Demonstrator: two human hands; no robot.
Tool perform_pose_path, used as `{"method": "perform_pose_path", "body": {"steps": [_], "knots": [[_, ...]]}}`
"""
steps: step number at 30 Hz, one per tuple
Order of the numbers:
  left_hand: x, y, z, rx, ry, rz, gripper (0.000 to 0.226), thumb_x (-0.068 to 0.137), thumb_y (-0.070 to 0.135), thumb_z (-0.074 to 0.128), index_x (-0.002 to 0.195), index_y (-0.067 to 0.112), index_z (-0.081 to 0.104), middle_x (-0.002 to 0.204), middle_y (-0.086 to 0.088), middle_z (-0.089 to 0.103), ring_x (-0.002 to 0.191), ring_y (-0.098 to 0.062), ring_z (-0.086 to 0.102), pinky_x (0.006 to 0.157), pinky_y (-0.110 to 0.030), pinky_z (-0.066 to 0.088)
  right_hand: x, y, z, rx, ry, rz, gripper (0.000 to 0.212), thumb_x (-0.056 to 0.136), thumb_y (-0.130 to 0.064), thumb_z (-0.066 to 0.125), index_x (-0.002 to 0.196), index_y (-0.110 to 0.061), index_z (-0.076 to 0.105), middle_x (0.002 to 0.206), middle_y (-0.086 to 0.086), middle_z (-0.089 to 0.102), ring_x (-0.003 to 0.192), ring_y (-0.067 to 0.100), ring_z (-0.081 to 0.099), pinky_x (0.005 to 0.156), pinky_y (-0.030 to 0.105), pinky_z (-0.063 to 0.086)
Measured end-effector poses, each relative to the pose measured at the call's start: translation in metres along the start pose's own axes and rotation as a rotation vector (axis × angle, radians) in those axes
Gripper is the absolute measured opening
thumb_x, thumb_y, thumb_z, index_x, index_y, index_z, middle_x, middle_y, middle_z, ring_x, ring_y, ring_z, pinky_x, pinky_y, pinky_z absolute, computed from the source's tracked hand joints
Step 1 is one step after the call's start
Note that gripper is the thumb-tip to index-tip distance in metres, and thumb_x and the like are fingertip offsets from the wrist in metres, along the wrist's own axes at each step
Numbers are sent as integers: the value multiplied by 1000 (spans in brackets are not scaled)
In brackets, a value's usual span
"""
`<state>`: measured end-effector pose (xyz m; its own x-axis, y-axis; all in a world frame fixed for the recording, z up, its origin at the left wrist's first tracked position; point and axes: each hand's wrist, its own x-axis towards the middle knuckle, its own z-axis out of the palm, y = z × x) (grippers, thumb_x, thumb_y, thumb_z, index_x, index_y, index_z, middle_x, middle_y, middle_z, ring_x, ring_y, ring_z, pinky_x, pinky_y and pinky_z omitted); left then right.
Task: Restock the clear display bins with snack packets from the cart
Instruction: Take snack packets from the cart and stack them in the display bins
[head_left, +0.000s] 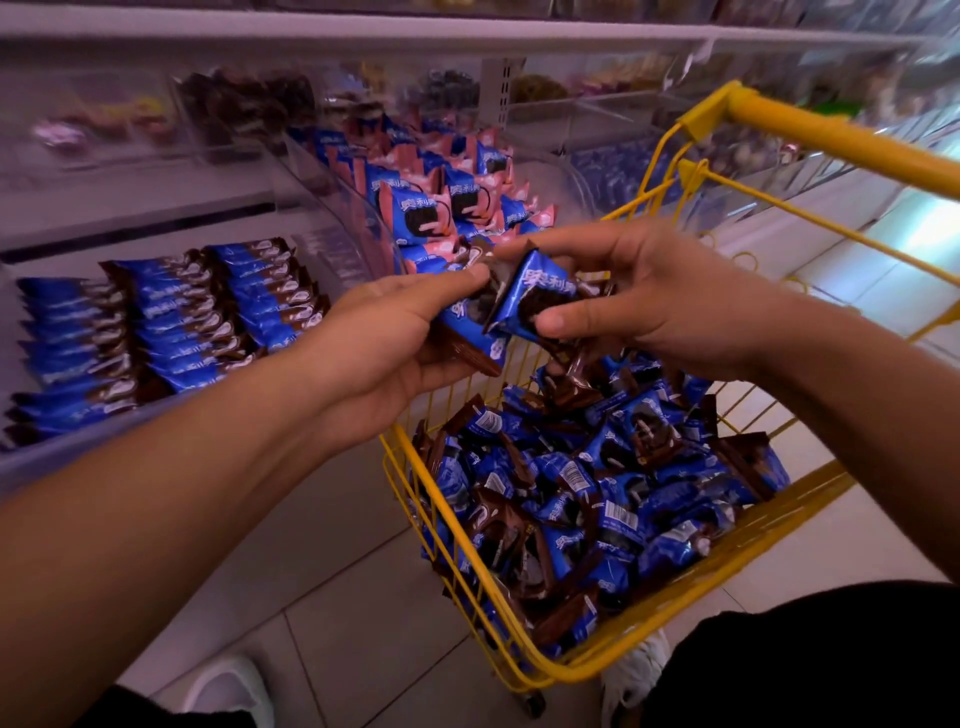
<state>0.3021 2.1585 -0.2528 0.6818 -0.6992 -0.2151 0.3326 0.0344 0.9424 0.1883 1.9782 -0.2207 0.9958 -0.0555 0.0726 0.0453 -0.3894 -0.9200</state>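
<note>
**Passing packets toward the left-hand bin**

Holding the load above the near left corner of the yellow cart (524, 660), both hands meet at the centre of the frame. The left hand (395, 332) has its fingers and thumb curled round a small stack of blue-and-brown snack packets (470, 332), its grip closed on them from below and behind. The right hand (649, 301) pinches a single packet (535, 296) between thumb and fingers, that packet tilted with its long axis running from upper right down to lower left and its lower edge touching the left hand's stack.

From this shared grip, the bin with matching brown-ended packets (171, 332) lies to the left of the frame, well apart from the hands, with its rows running up and to the right. The left hand is plainly the nearer one to it. Directly behind the hands sits the bin of pink-ended packets (447, 202), closer but apparently of a different kind. The loose supply (597, 493) fills the cart basket at lower right, just under the right hand.

Judging by this layout, the single packet probably joins the stack, and the left hand then carries it leftward.
</note>
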Motion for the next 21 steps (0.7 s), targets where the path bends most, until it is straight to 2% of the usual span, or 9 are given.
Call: {"method": "perform_pose_path", "body": {"steps": [3, 6, 8, 10, 12, 15, 18, 20, 21], "knots": [[-4, -1, 4, -61, -9, -27, 42, 82, 29, 73, 118, 8, 68, 111, -14, 73, 83, -20, 70, 65, -30, 59, 1, 0, -1, 12, 75, -51, 57, 63, -12, 84, 116, -9, 62, 104, 24, 72, 91, 33, 73, 72, 41, 63], [-8, -2, 8, -105, -41, -61, 55, 78, 31, 72, 128, 10, 61, 106, -12, 73, 74, -18, 70, 61, -31, 59, 1, -1, 0, -28, 114, -110, 43, 58, -14, 86, 98, -8, 69, 98, 22, 73, 86, 27, 73, 75, 38, 62], [-10, -3, 11, -150, -72, -98, 53, 84, 27, 68, 134, 12, 55, 109, -11, 72, 76, -23, 72, 61, -40, 60, 1, -1, 1, -120, 115, -135, 41, 59, -19, 87, 97, -11, 74, 101, 20, 72, 90, 28, 72, 81, 40, 60], [-12, -2, 13, -199, -111, -129, 45, 91, 29, 62, 132, 14, 55, 114, -13, 72, 86, -29, 73, 66, -48, 60, 0, -2, 2, -192, 102, -160, 42, 61, -18, 86, 100, -10, 74, 106, 10, 70, 96, 29, 71, 85, 37, 60], [-13, -1, 12, -216, -169, -152, 41, 97, 45, 50, 124, 16, 62, 111, -12, 73, 94, -30, 73, 74, -50, 60, 1, -2, 1, -177, 80, -166, 45, 61, -15, 86, 104, -9, 72, 113, 3, 67, 102, 24, 71, 85, 31, 59], [-14, 1, 8, -147, -236, -133, 53, 96, 63, 36, 125, 27, 61, 112, -6, 74, 94, -26, 73, 74, -44, 59, 2, -1, 2, -143, 57, -117, 72, 56, -18, 90, 120, -14, 58, 127, 3, 61, 107, 25, 70, 82, 38, 61], [-15, 1, 9, -39, -192, -62, 54, 97, 65, 30, 124, 30, 60, 111, 0, 74, 97, -19, 73, 70, -38, 59, 3, 1, 6, -202, 45, -89, 99, 51, -24, 94, 136, -26, 44, 140, 1, 52, 115, 19, 66, 78, 35, 62], [-17, 0, 12, -5, -130, -20, 53, 97, 64, 29, 118, 29, 63, 108, 1, 75, 98, -20, 73, 76, -41, 59, 4, 2, 11, -267, 45, -87, 110, 52, -31, 95, 145, -32, 38, 146, 1, 48, 117, 21, 65, 78, 35, 62], [-18, -1, 12, 1, -95, -6, 54, 96, 64, 29, 117, 28, 64, 107, 1, 76, 98, -20, 73, 81, -44, 59, 5, 3, 13, -312, 53, -94, 111, 53, -34, 95, 147, -32, 37, 148, -2, 46, 126, 20, 59, 84, 33, 60]]}}
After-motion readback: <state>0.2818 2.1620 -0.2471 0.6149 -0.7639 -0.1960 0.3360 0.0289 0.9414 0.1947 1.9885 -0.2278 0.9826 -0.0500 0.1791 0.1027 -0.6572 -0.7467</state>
